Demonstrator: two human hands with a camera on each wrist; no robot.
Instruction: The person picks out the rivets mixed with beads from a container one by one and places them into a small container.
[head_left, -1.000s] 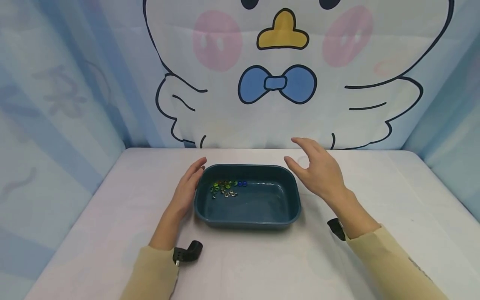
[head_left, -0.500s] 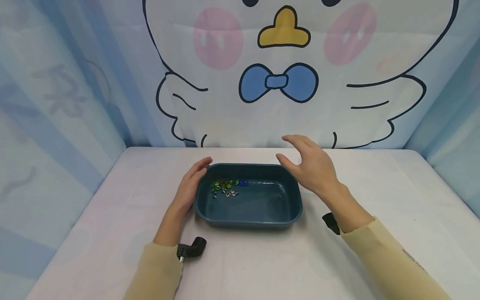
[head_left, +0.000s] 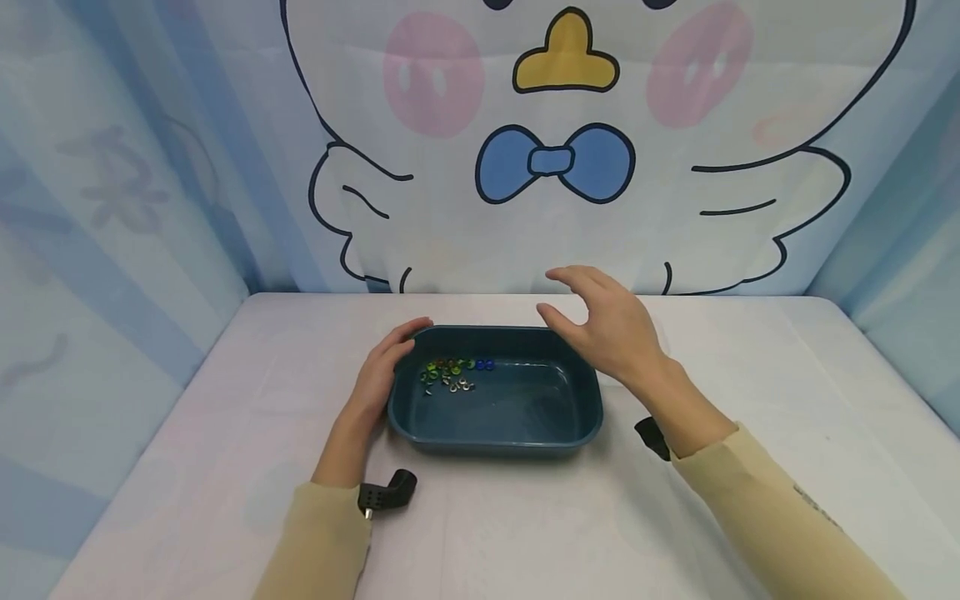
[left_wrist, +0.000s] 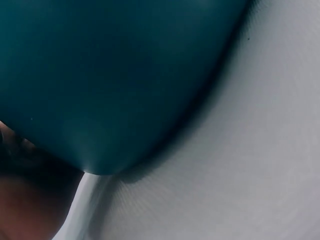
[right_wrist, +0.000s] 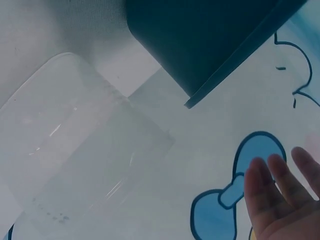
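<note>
A dark teal rectangular basin [head_left: 495,445] sits on the table. Inside, towards its left end, lie several green and amber glass-like beads [head_left: 455,369], blue ones [head_left: 489,364] and small shiny metallic pieces [head_left: 453,388]. My left hand [head_left: 375,375] lies along the basin's left side, its fingers reaching the back left corner. Over the back right corner hovers my right hand [head_left: 618,333], thumb and fingers spread apart with nothing between them. The basin's outer wall [left_wrist: 110,75] fills much of the left wrist view. Loosely extended fingers [right_wrist: 282,185] show in the right wrist view.
A white cloth [head_left: 240,467] covers the table. Behind it hangs a curtain [head_left: 442,242] with a printed cartoon bird. A see-through pale shape [right_wrist: 75,135] appears in the right wrist view; I cannot tell what it is.
My right hand has moved left and slightly up, over the basin's back right corner. My left hand has shifted slightly right along the rim. The basin and beads stay put.
</note>
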